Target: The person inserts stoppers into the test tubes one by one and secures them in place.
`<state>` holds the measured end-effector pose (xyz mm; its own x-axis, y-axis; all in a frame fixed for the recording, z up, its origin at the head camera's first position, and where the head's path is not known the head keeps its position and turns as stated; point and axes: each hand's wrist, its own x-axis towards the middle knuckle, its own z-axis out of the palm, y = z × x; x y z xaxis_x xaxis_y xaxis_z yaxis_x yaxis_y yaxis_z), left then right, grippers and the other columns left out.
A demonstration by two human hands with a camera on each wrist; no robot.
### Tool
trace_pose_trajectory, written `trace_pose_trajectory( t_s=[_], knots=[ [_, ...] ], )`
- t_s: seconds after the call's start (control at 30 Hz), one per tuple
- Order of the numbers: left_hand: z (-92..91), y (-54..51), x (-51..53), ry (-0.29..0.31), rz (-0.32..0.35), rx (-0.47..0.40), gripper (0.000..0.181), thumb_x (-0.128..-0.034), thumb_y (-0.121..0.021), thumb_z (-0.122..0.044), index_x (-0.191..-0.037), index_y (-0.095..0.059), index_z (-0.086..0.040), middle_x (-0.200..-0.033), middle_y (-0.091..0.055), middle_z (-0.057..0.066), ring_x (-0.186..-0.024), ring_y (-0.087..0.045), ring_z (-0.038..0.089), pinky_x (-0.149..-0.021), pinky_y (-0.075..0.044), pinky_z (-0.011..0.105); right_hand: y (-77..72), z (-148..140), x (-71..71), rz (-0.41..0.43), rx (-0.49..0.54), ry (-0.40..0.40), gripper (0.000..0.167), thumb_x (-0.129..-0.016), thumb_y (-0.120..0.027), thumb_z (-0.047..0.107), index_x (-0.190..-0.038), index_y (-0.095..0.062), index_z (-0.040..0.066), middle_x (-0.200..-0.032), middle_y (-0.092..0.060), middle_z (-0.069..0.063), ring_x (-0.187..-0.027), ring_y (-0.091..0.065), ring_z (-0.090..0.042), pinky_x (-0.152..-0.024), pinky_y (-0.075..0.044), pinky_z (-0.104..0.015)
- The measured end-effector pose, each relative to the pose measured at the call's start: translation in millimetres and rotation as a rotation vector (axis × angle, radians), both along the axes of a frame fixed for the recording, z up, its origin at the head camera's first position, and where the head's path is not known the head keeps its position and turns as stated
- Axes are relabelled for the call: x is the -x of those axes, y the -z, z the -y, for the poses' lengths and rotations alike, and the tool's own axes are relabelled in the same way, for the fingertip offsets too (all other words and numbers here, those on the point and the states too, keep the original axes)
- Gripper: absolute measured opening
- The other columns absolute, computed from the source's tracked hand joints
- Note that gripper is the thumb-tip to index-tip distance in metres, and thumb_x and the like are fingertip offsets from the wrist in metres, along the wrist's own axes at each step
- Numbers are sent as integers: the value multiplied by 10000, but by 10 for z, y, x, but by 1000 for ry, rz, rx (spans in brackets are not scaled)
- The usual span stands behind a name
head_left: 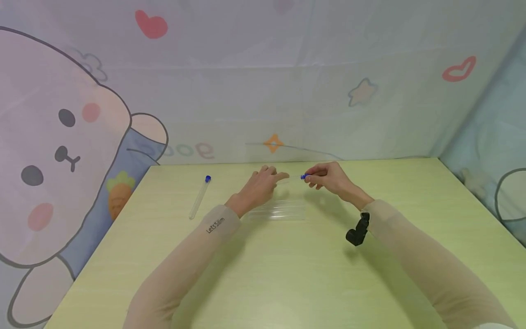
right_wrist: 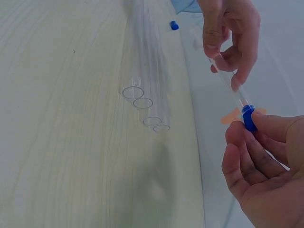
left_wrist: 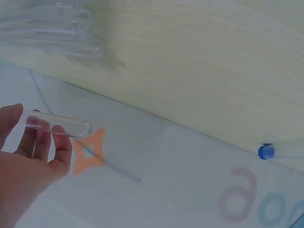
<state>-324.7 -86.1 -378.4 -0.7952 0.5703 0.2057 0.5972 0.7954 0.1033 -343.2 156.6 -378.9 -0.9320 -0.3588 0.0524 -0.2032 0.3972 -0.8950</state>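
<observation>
My left hand (head_left: pixel 260 187) holds a clear test tube (left_wrist: pixel 57 124) between thumb and fingers; its rounded end points away from the right hand. With thumb and fingertips my right hand (head_left: pixel 334 179) pinches a blue cap (right_wrist: pixel 249 118) at the mouth of that tube. Cap and mouth meet in the right wrist view, but how far the cap sits on cannot be told. Both hands are raised over the far part of the table. Below them several clear test tubes (head_left: pixel 283 210) without caps lie side by side, their open mouths showing in the right wrist view.
To the left on the pale wooden table (head_left: pixel 263 274) lies a test tube (head_left: pixel 200 198) with a blue cap on it. A printed cloth (head_left: pixel 263 91) hangs along the table's far edge. A black wrist camera (head_left: pixel 358 232) hangs under the right sleeve.
</observation>
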Motion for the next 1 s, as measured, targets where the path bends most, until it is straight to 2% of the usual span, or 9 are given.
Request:
trace_pose_trajectory(
  t_s=[0.2, 0.47, 0.57, 0.7, 0.83, 0.9, 1.0],
  knots=[
    [-18, 23, 7, 9, 4, 13, 467, -941, -571, -25, -1375, -519, -189, -1033, -651, 73, -960, -588, 250, -741, -467, 389, -15, 4, -11, -3, -5, 0, 292, -941, -625, 166, -1144, -645, -44, -1093, -685, -272, -799, -693, -176, -764, -568, -341],
    [-14, 45, 22, 26, 4, 4, 460, -932, -580, -6, -1364, -530, -155, -1033, -658, 90, -955, -609, 255, -706, -503, 376, -34, 20, -24, -19, -11, -1, 280, -938, -630, 176, -1137, -655, -20, -1060, -701, -246, -740, -671, -99, -761, -568, -386],
    [-10, 48, 24, 26, 6, -4, 462, -934, -572, 2, -1367, -527, -154, -1039, -658, 92, -964, -613, 257, -716, -509, 388, -41, 22, -25, -27, -16, -1, 288, -938, -632, 189, -1149, -652, -6, -1042, -706, -237, -742, -675, -125, -765, -569, -411],
    [-12, 42, 23, 20, 12, -7, 462, -940, -562, 1, -1371, -521, -161, -1053, -661, 96, -977, -618, 255, -719, -517, 379, -34, 21, -17, -50, -30, 14, 335, -971, -582, 258, -1190, -632, 9, -1045, -689, -263, -781, -674, -237, -716, -566, -363],
    [-12, 33, 11, 20, 19, -13, 455, -941, -563, -3, -1368, -526, -154, -1057, -664, 101, -971, -622, 255, -712, -517, 358, 8, 30, -8, -160, -124, 39, 393, -1025, -453, 330, -1176, -628, 11, -1001, -680, -261, -763, -646, -318, -637, -523, -299],
    [-10, 25, 1, 22, 20, -18, 450, -940, -563, 0, -1365, -529, -144, -1055, -664, 105, -965, -623, 259, -706, -515, 356, 40, 39, -3, -246, -205, 31, 404, -1042, -401, 335, -1102, -639, 13, -928, -674, -237, -693, -606, -303, -624, -480, -288],
    [-6, 13, -11, 26, 12, -23, 445, -938, -563, 5, -1359, -533, -134, -1050, -664, 109, -965, -623, 265, -701, -515, 361, 76, 62, -2, -343, -302, -4, 376, -1053, -366, 313, -955, -609, 43, -769, -608, -151, -586, -490, -209, -601, -402, -279]
  ],
)
